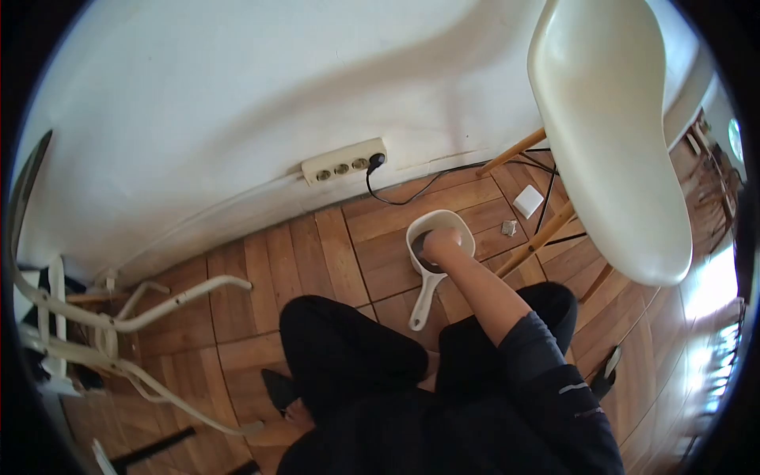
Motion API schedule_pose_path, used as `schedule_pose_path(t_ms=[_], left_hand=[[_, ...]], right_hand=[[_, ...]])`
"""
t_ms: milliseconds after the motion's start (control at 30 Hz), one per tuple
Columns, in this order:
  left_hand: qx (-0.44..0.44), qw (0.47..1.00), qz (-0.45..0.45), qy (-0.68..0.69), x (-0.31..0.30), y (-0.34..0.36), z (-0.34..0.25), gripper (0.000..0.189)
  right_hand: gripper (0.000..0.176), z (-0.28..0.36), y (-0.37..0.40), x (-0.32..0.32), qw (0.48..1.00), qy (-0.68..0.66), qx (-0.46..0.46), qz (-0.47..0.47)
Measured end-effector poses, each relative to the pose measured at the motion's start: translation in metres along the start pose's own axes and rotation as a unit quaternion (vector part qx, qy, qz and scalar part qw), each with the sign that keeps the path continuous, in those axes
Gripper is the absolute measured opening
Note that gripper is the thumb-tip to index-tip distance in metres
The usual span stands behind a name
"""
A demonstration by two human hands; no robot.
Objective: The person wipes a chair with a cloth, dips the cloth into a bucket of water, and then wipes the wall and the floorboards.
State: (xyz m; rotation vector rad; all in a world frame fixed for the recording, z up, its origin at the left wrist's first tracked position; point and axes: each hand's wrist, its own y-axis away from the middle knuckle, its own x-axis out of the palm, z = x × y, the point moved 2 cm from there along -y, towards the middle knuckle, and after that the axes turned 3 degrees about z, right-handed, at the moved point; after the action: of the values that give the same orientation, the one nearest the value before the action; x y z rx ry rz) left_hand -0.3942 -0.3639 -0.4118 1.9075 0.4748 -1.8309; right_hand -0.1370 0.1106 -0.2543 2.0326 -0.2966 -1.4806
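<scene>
A white long-handled dipper (424, 301) rests on the wooden floor between my knees and the wall, its handle pointing back at me. My right hand (442, 245) reaches down inside its bowl with the fingers curled in. Something dark grey (422, 241) shows in the bowl beside the fingers; I cannot tell what the hand grips there. My left hand is out of view. To the right of the dipper lie a small crumpled scrap (508, 228) and a white square block (528, 202).
A power strip (343, 161) with a black plug (376, 161) is fixed low on the wall, its cord running right along the floor. At right stands a cream chair (609, 142) on wooden legs. A cream tubular metal frame (182, 305) is at left.
</scene>
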Motion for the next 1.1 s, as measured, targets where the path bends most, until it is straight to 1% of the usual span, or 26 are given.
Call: schedule_pose_path(t_ms=[33,67,133,167,233,267,333,400,467,500,533,567,600,633,667,700,733,767,800,833,867,900,967,1000,1067,1100], left_hand=[[-0.008,1.000,0.019,0.002,-0.001,0.012,0.001,0.032],[-0.018,0.999,0.039,0.003,-0.002,0.026,0.003,0.032],[-0.032,0.996,0.088,0.004,-0.008,0.051,0.006,0.031],[-0.041,0.993,0.111,0.004,-0.011,0.063,0.008,0.031],[-0.056,0.985,0.162,0.008,-0.014,0.084,0.011,0.030],[-0.064,0.980,0.189,0.011,-0.016,0.094,0.014,0.030],[-0.077,0.965,0.249,0.014,-0.024,0.112,0.021,0.030],[-0.086,0.945,0.315,0.019,-0.032,0.126,0.029,0.029],[-0.086,0.919,0.383,0.024,-0.039,0.130,0.036,0.029],[-0.080,0.904,0.420,0.025,-0.044,0.127,0.038,0.029],[-0.072,0.886,0.456,0.026,-0.047,0.121,0.039,0.028],[-0.056,0.871,0.487,0.021,-0.052,0.106,0.036,0.028],[-0.042,0.865,0.500,0.001,-0.062,0.083,0.025,0.028],[-0.026,0.880,0.472,-0.047,-0.069,0.048,0.012,0.028],[-0.025,0.903,0.417,-0.105,-0.081,0.007,-0.007,0.028],[-0.041,0.888,0.401,-0.222,-0.148,-0.038,-0.069,0.022],[-0.118,0.962,0.202,-0.137,-0.173,-0.071,-0.096,0.019],[-0.127,0.970,0.179,-0.101,-0.200,-0.103,-0.124,0.019],[-0.066,0.998,0.006,0.009,-0.196,-0.125,-0.134,0.018],[-0.024,0.998,-0.028,0.045,-0.199,-0.146,-0.155,0.022],[0.036,0.995,-0.058,0.071,-0.201,-0.162,-0.178,0.022],[0.098,0.986,-0.089,0.097,-0.200,-0.174,-0.201,0.022],[0.151,0.977,0.021,0.150,-0.179,-0.196,-0.237,0.029],[0.143,0.960,0.081,0.229,-0.180,-0.200,-0.256,0.031],[0.214,0.918,0.080,0.325,-0.143,-0.219,-0.272,0.034],[0.213,0.916,0.074,0.331,-0.127,-0.228,-0.275,0.034]], right_hand=[[0.038,-0.001,0.007,-0.001,0.998,-0.053,-0.033,-0.023],[0.038,-0.004,0.015,-0.001,0.998,-0.044,-0.043,-0.016],[0.039,-0.013,0.029,0.000,0.990,-0.103,-0.074,-0.064],[0.039,-0.018,0.030,0.005,0.990,-0.103,-0.079,-0.061],[0.047,-0.030,0.030,0.013,0.984,-0.115,-0.114,-0.070],[0.047,-0.037,0.030,0.013,0.983,-0.114,-0.121,-0.073],[0.049,-0.047,0.033,0.010,0.974,-0.174,-0.102,-0.106],[0.048,-0.051,0.030,0.011,0.963,-0.204,-0.120,-0.127],[0.046,-0.056,0.025,0.013,0.952,-0.233,-0.132,-0.149],[0.043,-0.059,0.023,0.016,0.934,-0.274,-0.157,-0.167],[0.041,-0.061,0.022,0.021,0.914,-0.314,-0.179,-0.185],[0.041,-0.063,0.023,0.027,0.913,-0.315,-0.179,-0.187],[0.038,-0.065,0.024,0.030,0.879,-0.377,-0.197,-0.214],[0.035,-0.068,0.024,0.031,0.840,-0.437,-0.214,-0.241],[0.035,-0.070,0.024,0.032,0.839,-0.436,-0.214,-0.247],[0.033,-0.071,0.024,0.032,0.817,-0.486,-0.214,-0.225],[0.033,-0.071,0.021,0.035,0.792,-0.535,-0.215,-0.202],[0.033,-0.070,0.019,0.036,0.790,-0.534,-0.219,-0.208],[0.031,-0.069,0.013,0.039,0.763,-0.567,-0.209,-0.228],[0.030,-0.067,0.008,0.042,0.736,-0.598,-0.199,-0.246],[0.030,-0.064,0.006,0.044,0.707,-0.606,-0.230,-0.283],[0.030,-0.061,0.005,0.045,0.707,-0.601,-0.234,-0.290],[0.029,-0.056,0.000,0.050,0.644,-0.690,-0.185,-0.275],[0.029,-0.052,-0.004,0.055,0.644,-0.686,-0.191,-0.281],[0.038,-0.046,-0.019,0.063,0.604,-0.743,-0.149,-0.247],[0.038,-0.041,-0.013,0.054,0.608,-0.737,-0.155,-0.251]])
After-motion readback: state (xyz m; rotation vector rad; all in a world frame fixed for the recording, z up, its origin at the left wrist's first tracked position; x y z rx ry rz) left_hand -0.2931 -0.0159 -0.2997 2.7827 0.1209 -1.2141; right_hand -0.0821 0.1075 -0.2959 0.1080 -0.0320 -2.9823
